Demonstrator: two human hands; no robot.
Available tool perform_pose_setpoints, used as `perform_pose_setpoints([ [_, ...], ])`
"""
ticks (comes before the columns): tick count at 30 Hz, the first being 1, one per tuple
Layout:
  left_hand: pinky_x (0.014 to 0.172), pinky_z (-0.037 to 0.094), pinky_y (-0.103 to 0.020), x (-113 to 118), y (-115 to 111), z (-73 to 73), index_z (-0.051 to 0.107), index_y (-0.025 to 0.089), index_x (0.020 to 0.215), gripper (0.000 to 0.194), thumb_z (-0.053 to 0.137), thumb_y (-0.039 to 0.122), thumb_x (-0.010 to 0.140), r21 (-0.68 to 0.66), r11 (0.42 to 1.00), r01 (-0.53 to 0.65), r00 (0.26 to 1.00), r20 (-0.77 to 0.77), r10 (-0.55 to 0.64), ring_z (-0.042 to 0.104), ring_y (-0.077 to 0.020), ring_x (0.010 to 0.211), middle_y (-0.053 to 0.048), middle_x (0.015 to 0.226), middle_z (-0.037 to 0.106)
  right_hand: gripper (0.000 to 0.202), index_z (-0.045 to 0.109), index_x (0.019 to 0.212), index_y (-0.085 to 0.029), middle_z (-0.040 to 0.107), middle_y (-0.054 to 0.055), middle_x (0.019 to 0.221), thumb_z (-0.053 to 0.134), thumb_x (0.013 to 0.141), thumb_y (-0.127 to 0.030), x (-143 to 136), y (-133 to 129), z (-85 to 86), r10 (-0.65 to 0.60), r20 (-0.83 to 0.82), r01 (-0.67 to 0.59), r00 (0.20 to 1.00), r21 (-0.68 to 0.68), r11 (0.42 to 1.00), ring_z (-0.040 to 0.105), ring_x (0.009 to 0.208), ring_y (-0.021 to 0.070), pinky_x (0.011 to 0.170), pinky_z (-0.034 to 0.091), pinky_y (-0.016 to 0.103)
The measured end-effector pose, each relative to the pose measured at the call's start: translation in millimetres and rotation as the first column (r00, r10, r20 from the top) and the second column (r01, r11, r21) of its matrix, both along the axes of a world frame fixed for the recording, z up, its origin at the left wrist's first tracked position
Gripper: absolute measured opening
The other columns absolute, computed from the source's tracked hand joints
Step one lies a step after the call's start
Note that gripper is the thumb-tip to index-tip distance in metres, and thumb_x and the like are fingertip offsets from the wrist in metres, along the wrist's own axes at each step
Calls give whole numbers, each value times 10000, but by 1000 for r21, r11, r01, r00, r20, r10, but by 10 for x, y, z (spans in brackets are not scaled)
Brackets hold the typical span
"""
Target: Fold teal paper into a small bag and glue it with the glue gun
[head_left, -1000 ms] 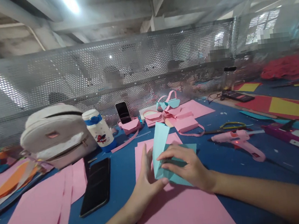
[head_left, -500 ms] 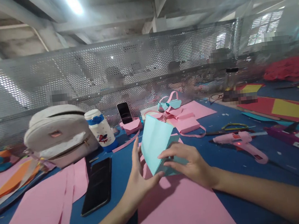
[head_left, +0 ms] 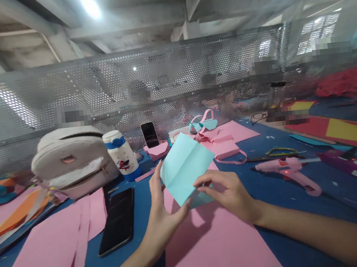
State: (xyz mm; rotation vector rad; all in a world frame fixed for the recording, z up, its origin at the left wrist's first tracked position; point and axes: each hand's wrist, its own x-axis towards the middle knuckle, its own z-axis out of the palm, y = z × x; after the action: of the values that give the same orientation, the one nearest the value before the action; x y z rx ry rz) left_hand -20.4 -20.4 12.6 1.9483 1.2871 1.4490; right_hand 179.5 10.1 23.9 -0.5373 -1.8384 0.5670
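The light blue paper (head_left: 186, 166) was a plain, matte piece, folded into more than one layer. Its broad upper panel was raised and tilted, angled like a diamond, with one corner pointing up and another pointing down. A straight crease ran diagonally across that panel, from the lower left towards the upper right. Along the left side a narrow part of it bent back. A darker, shaded layer showed below the panel's lower right edge. The piece stood above the large pink sheet (head_left: 219, 248), between the left hand (head_left: 166, 211) and the right hand (head_left: 231, 191).
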Motion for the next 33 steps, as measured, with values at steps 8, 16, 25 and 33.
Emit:
perform_pose_setpoints([
  [8, 1180, 241, -594, 5, -16, 21, 163, 379, 1542, 880, 695, 360, 841, 1, 1000, 15, 1000, 19, -15, 253, -374, 1459, -60, 1609, 217, 127, 748, 962, -219, 778, 23, 830, 642, 907, -175, 27, 74, -25, -11, -104, 5, 994, -55, 998, 732, 687, 157, 674, 592, 259],
  [16, 1179, 272, -558, 36, -42, 34, 163, 383, 1535, 853, 684, 374, 860, -24, 999, 21, 999, 46, -20, 236, -343, 1475, -54, 1601, 246, 126, 759, 867, -214, 776, 13, 774, 662, 879, -134, 28, 28, 7, 19, -84, -23, 996, -52, 998, 724, 639, 152, 596, 570, 242],
  [25, 1184, 245, -559, 29, -47, 49, 206, 355, 1530, 836, 696, 372, 852, -46, 997, 64, 992, 115, -58, 289, -334, 1453, -66, 1582, 301, 106, 766, 849, -198, 778, 25, 753, 670, 888, -173, 23, 10, 13, 31, -112, -32, 993, -11, 999, 727, 631, 153, 597, 589, 233],
  [33, 1189, 227, -555, 21, -15, 61, 248, 340, 1515, 800, 699, 382, 856, -40, 995, 90, 988, 132, -84, 291, -332, 1449, -72, 1569, 324, 104, 762, 849, -190, 772, 21, 736, 681, 873, -129, 20, 24, 6, 24, -102, -23, 994, 18, 1000, 725, 638, 144, 614, 579, 217],
])
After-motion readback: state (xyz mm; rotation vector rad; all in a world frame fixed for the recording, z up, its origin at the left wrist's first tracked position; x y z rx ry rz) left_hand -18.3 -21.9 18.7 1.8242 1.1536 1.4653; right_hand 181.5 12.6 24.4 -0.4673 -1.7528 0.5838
